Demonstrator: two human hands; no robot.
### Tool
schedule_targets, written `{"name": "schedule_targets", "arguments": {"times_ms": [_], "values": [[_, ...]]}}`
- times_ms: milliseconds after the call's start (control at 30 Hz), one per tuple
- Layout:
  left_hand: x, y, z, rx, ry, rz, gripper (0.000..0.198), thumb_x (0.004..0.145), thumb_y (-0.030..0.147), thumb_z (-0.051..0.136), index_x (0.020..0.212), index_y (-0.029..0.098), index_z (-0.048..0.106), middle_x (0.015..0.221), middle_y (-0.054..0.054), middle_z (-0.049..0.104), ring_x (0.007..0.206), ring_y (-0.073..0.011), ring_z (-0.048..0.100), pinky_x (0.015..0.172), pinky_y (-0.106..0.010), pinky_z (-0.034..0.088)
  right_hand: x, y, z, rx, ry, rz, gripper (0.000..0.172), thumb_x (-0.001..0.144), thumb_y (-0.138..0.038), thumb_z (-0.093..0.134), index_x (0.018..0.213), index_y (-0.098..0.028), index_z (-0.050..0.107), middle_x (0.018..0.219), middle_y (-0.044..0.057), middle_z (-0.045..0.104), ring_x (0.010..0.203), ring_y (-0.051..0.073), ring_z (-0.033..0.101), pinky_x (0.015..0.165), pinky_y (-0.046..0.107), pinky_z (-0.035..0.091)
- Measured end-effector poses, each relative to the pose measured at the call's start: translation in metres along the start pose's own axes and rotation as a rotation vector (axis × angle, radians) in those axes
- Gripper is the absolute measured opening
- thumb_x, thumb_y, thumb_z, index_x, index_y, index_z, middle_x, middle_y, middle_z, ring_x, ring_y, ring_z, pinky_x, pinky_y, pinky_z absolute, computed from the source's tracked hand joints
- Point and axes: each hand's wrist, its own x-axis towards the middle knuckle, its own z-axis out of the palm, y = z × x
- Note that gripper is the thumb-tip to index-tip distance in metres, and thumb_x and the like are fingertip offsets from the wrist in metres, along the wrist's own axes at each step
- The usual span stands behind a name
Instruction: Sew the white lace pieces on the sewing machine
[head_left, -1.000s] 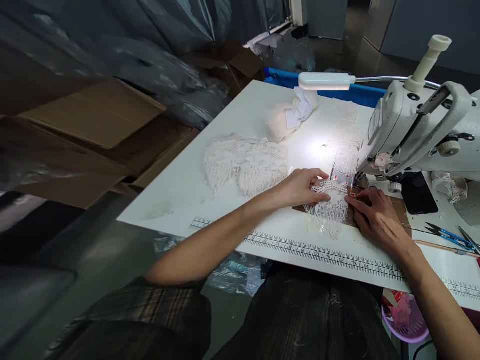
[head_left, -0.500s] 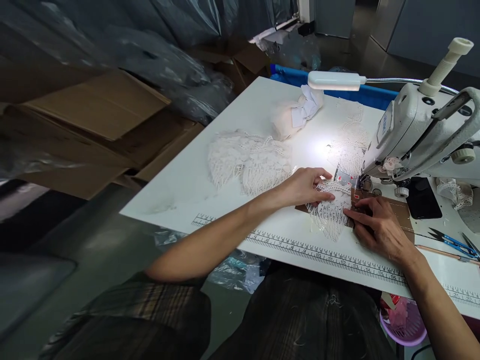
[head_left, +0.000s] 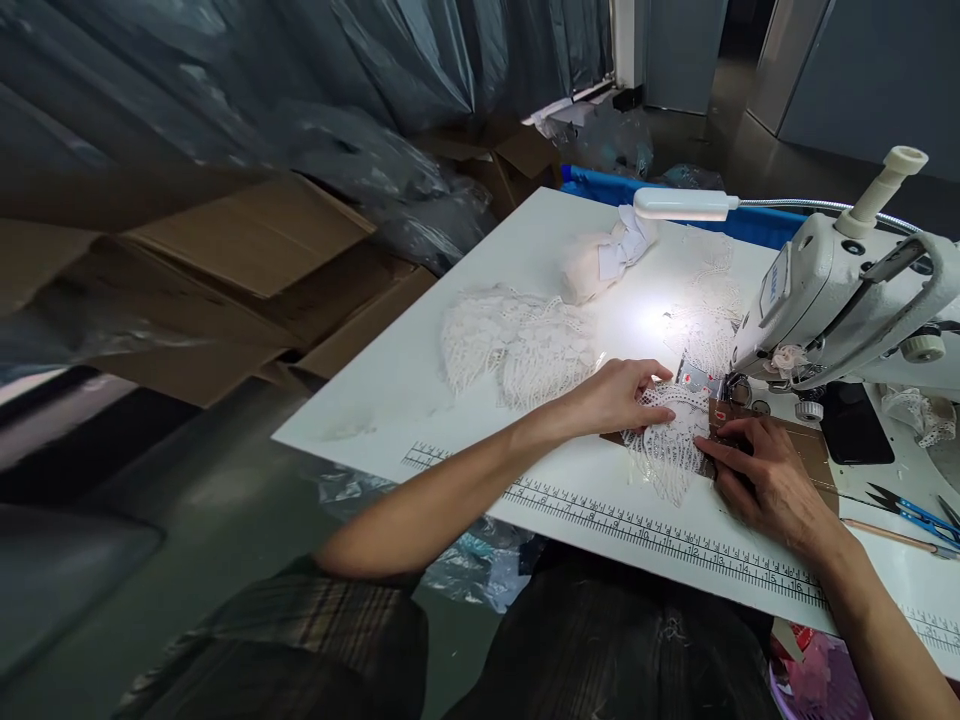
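One lace piece between both hands (fringe toward printed ruler)

We lose the far end of the sewing machine past the right edge, and its needle is too small for us to make out. Left of the machine, the left hand covers part of the lace; in front of the machine, the right hand hides some of the brown board. Below the machine, the bottom edge crops the purple basket from our view.
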Motion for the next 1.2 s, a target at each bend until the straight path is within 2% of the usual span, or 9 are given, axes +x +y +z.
{"name": "schedule_targets", "arguments": {"times_ms": [333, 433, 500, 567, 667, 733, 867, 1033, 1200], "values": [[-0.001, -0.002, 0.001, 0.096, 0.036, 0.052, 0.061, 0.076, 0.042, 0.069, 0.130, 0.014, 0.058, 0.082, -0.004, 0.065, 0.064, -0.0141, 0.058, 0.057, -0.025, 0.043, 0.001, -0.001, -0.002, -0.006, -0.016, -0.005, 0.036, 0.092, -0.020, 0.047, 0.120, -0.025, 0.069, 0.108, 0.011, 0.061, 0.101, 0.026, 0.055, 0.083, 0.047, 0.052], [-0.004, 0.000, 0.000, 0.235, 0.119, 0.144, 0.053, 0.081, 0.041, 0.068, 0.128, 0.017, 0.060, 0.088, -0.005, 0.066, 0.067, -0.0138, 0.059, 0.057, -0.025, 0.043, 0.001, 0.000, -0.001, -0.014, -0.003, -0.013, 0.035, 0.091, -0.020, 0.049, 0.119, -0.025, 0.070, 0.108, 0.011, 0.061, 0.101, 0.027, 0.055, 0.084, 0.047, 0.051], [-0.003, 0.001, 0.001, 0.391, 0.238, 0.277, 0.040, 0.088, 0.039, 0.062, 0.123, 0.019, 0.063, 0.098, -0.007, 0.066, 0.071, -0.0146, 0.059, 0.055, -0.024, 0.041, 0.000, 0.001, 0.000, -0.019, 0.006, -0.019, 0.034, 0.091, -0.021, 0.050, 0.118, -0.025, 0.070, 0.108, 0.011, 0.061, 0.101, 0.027, 0.055, 0.085, 0.048, 0.051], [0.002, 0.001, 0.005, 0.572, 0.301, 0.521, 0.026, 0.095, 0.033, 0.051, 0.111, 0.019, 0.067, 0.104, -0.009, 0.066, 0.077, -0.0162, 0.060, 0.053, -0.024, 0.041, 0.000, 0.000, 0.000, -0.022, 0.010, -0.020, 0.034, 0.091, -0.021, 0.050, 0.118, -0.026, 0.070, 0.108, 0.011, 0.060, 0.102, 0.027, 0.054, 0.086, 0.048, 0.051], [0.015, 0.001, 0.014, 0.808, 0.217, 0.983, 0.027, 0.099, 0.024, 0.043, 0.094, 0.016, 0.068, 0.100, -0.009, 0.069, 0.082, -0.0175, 0.061, 0.061, -0.029, 0.048, 0.000, 0.000, -0.001, -0.034, 0.000, -0.008, 0.035, 0.092, -0.021, 0.050, 0.120, -0.027, 0.070, 0.108, 0.011, 0.060, 0.101, 0.027, 0.054, 0.085, 0.047, 0.050], [0.023, -0.001, 0.020, 0.922, 0.180, 1.146, 0.029, 0.100, 0.025, 0.042, 0.092, 0.013, 0.068, 0.101, -0.010, 0.070, 0.081, -0.0179, 0.060, 0.069, -0.033, 0.049, 0.001, -0.001, -0.001, -0.042, -0.013, 0.002, 0.036, 0.092, -0.022, 0.050, 0.122, -0.028, 0.069, 0.108, 0.011, 0.059, 0.100, 0.026, 0.054, 0.085, 0.047, 0.050], [0.030, -0.006, 0.024, 1.064, 0.184, 1.134, 0.035, 0.102, 0.034, 0.041, 0.103, 0.010, 0.067, 0.112, -0.015, 0.069, 0.083, -0.0209, 0.060, 0.072, -0.035, 0.046, 0.001, -0.001, -0.001, -0.037, 0.001, -0.009, 0.036, 0.092, -0.021, 0.049, 0.122, -0.027, 0.068, 0.107, 0.011, 0.060, 0.099, 0.026, 0.053, 0.084, 0.047, 0.050], [0.026, -0.010, 0.026, 1.078, 0.245, 1.101, 0.040, 0.102, 0.035, 0.037, 0.107, 0.007, 0.066, 0.120, -0.017, 0.066, 0.086, -0.0240, 0.060, 0.075, -0.038, 0.041, 0.001, -0.003, 0.000, -0.054, 0.024, -0.015, 0.036, 0.091, -0.020, 0.049, 0.122, -0.027, 0.068, 0.107, 0.010, 0.060, 0.098, 0.026, 0.053, 0.085, 0.045, 0.049], [0.032, -0.001, 0.023, 1.046, 0.168, 1.025, 0.041, 0.101, 0.036, 0.036, 0.117, 0.010, 0.063, 0.128, -0.015, 0.064, 0.092, -0.0254, 0.059, 0.085, -0.042, 0.038, 0.003, -0.002, -0.001, -0.098, 0.036, 0.019, 0.034, 0.093, -0.022, 0.046, 0.119, -0.022, 0.068, 0.107, 0.012, 0.060, 0.099, 0.027, 0.052, 0.087, 0.046, 0.049]]}}
